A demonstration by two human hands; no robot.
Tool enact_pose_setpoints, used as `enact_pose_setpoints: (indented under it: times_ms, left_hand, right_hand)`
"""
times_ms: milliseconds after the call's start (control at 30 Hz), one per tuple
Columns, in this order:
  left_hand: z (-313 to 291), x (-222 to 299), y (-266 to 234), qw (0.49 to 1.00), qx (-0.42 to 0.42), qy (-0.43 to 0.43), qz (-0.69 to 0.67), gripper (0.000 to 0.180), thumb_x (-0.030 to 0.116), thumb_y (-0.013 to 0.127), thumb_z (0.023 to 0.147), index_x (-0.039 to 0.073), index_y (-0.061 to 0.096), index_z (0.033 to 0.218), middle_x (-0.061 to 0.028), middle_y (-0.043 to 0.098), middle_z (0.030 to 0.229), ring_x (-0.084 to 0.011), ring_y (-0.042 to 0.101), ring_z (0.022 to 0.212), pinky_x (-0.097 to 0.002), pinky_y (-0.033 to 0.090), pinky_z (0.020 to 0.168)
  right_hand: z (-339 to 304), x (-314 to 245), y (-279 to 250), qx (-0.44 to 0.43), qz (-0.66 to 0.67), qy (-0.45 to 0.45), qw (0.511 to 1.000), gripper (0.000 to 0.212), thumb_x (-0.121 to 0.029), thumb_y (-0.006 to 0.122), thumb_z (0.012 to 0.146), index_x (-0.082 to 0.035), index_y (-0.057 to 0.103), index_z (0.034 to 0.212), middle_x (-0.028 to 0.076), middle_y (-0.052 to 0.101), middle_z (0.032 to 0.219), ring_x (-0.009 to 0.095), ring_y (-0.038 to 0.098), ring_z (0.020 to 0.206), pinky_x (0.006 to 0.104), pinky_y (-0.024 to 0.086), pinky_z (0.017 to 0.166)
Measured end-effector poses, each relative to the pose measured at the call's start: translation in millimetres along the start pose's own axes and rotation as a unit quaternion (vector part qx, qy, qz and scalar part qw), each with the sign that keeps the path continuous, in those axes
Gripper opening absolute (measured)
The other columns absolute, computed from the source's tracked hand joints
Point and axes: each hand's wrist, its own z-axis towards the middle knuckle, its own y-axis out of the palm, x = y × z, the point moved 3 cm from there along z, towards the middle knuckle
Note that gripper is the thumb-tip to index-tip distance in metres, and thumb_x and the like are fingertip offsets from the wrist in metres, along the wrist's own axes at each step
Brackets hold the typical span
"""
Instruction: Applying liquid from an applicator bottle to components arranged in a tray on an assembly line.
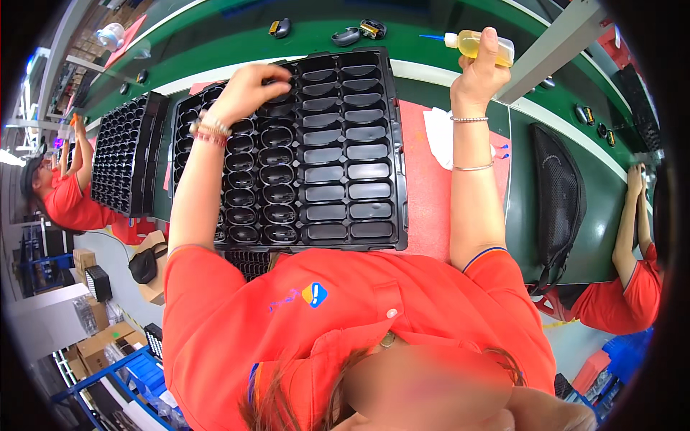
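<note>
My right hand (480, 75) is raised on the far right and closed round a clear squeeze bottle (471, 44) of yellow liquid. Its thin blue tip points left over the green belt. My left hand (253, 90) is over the far part of a black plastic tray (400, 187), with thumb and forefinger apart and no object visible between them. Black oval parts (277, 174) sit in the tray's left and middle columns, while its two right columns show bare pocket bottoms. My left hand and wrist cover some pockets.
Small dark devices (346, 36) lie on the green belt (215, 44) beyond the tray. A pink mat (424, 208) with a white sheet (438, 140) is at right, then a black mesh case (557, 201). Another filled tray (122, 154) stands left. Co-workers are at both sides.
</note>
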Motion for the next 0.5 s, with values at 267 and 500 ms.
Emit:
enact_pose_setpoints:
  times_ms: [267,500]
  left_hand:
    - [-58,6,11,0.990,0.061,0.044,0.118,0.021,0.017,0.067,0.074,0.004,0.065,0.091,-0.0117,0.063,0.096,-0.0315,0.053,0.108,-0.0391,0.041,0.092]
    - [-47,-3,10,0.980,0.185,0.032,0.073,0.011,0.008,0.063,0.078,0.000,0.065,0.086,-0.0107,0.065,0.089,-0.0261,0.059,0.100,-0.0331,0.045,0.085]
  right_hand:
    - [-11,4,6,-0.026,-0.023,-0.003,0.999,0.037,-0.038,0.070,0.076,-0.002,0.060,0.077,0.002,0.058,0.067,0.007,0.048,0.055,0.0200,0.035,0.047]
    - [-5,4,3,-0.015,-0.001,0.002,1.000,0.036,-0.037,0.070,0.076,-0.003,0.059,0.078,0.002,0.057,0.068,0.007,0.048,0.056,0.0200,0.034,0.046]
